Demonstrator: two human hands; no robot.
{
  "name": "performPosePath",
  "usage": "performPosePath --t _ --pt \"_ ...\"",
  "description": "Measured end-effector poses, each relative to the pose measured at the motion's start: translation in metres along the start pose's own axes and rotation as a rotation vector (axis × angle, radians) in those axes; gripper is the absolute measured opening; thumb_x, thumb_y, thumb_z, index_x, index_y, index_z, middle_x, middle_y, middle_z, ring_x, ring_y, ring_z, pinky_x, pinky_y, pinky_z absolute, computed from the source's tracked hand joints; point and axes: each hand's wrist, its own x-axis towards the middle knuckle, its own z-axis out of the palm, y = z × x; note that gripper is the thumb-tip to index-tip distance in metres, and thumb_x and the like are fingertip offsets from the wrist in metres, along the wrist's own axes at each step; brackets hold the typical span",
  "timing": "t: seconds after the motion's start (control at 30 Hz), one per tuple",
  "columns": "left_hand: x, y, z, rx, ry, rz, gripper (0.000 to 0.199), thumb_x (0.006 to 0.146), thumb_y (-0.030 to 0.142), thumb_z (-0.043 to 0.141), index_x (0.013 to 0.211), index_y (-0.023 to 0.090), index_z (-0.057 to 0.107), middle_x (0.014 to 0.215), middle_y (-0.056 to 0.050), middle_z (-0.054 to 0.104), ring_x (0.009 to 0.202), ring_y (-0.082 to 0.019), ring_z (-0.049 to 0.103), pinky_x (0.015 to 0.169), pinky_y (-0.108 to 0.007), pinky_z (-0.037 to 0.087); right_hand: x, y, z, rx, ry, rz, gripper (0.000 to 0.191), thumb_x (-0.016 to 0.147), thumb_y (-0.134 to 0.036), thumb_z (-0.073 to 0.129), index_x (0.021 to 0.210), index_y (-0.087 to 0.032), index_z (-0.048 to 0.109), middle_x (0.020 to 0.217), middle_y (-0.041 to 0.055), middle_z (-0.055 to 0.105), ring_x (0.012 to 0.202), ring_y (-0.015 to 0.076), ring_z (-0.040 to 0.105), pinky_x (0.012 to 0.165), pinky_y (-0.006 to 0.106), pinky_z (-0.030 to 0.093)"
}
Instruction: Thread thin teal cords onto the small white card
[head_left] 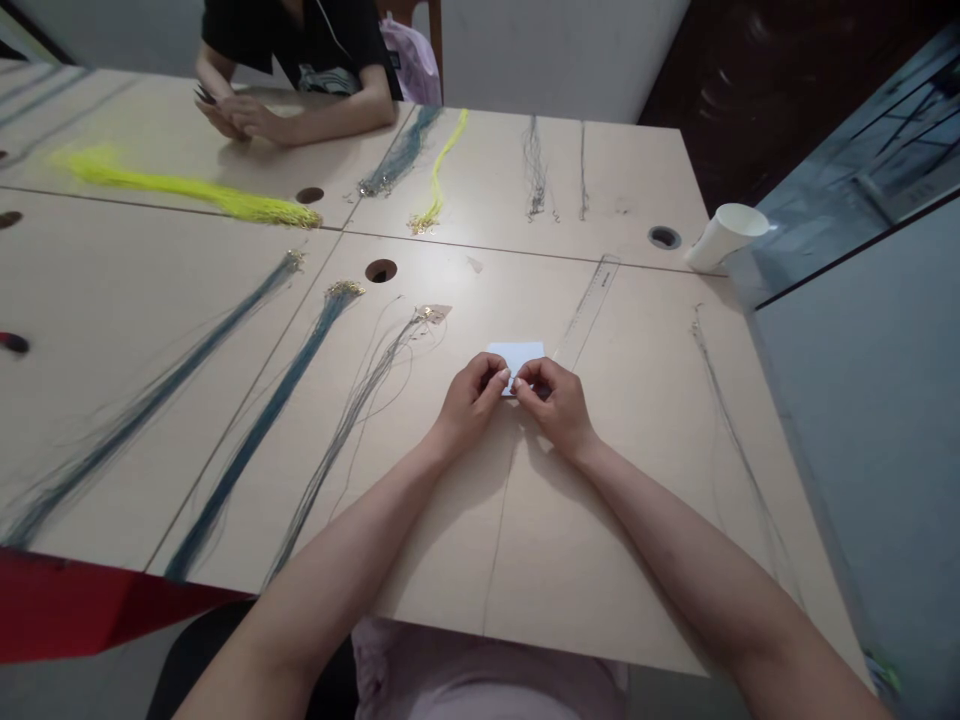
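While left grip [480, 390], right grip [555, 400] pinch thread [499, 530] — it trails bodyward, white card [517, 351] beyond.

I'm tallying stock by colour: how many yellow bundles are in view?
2: the longer yellow bundle lies on the near side of the co-worker's hands; the shorter yellow bundle, right of a blue-green bundle. Neither looks hidden.

Room right of the ruler [588, 310]
You have bare tabletop [652, 400], then what seem thin strands [724, 398]; a cup [726, 237] also blocks that side.
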Motion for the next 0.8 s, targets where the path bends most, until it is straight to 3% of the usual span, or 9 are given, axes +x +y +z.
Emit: performPosePath --t 0.8 --pt "0.0005 -0.0029 -0.0004 -0.044 -0.010 -0.015 0.016 0.083 0.032 0.046 0.080 0.017 0.048 0.072 0.002 0.046 0.065 -0.010 0.043 0.061 -0.022 0.037 -0.0003 0.0001 0.0005 -0.010 0.028 -0.017 0.004 0.074 -0.021 0.054 0.072 -0.019 0.055 0.065 -0.0015 0.058 0.053 0.0100 0.048 0.052 0.022 0.040"
